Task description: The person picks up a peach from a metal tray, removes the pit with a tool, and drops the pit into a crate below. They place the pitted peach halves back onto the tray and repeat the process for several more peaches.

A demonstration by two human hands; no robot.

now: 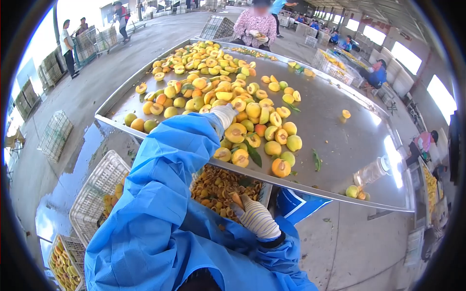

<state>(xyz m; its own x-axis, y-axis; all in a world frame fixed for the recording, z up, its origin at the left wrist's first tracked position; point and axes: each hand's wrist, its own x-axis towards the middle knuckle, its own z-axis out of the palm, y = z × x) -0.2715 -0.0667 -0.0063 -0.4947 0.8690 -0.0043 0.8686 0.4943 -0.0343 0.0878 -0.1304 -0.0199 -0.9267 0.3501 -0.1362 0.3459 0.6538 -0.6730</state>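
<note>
My left hand [224,115], in a white glove, reaches over the metal table [335,131] into a heap of yellow-orange peaches [213,92], many cut into halves. Its fingertips are beside or against a peach half [238,104]; their grip is mostly hidden. Below the table edge, my right hand [256,218] wears a striped glove. Its fingers are closed around a small orange-brown piece [237,199] whose kind I cannot make out. Under that hand is a crate of brownish pits and scraps [216,191]. Blue sleeves cover both arms.
White plastic crates [97,194] stand at my left, one holding peach halves [63,266]. A clear jar [371,170] lies on the table's right side. Across the table sits a person in a patterned top [253,26]. Other people work at tables farther right.
</note>
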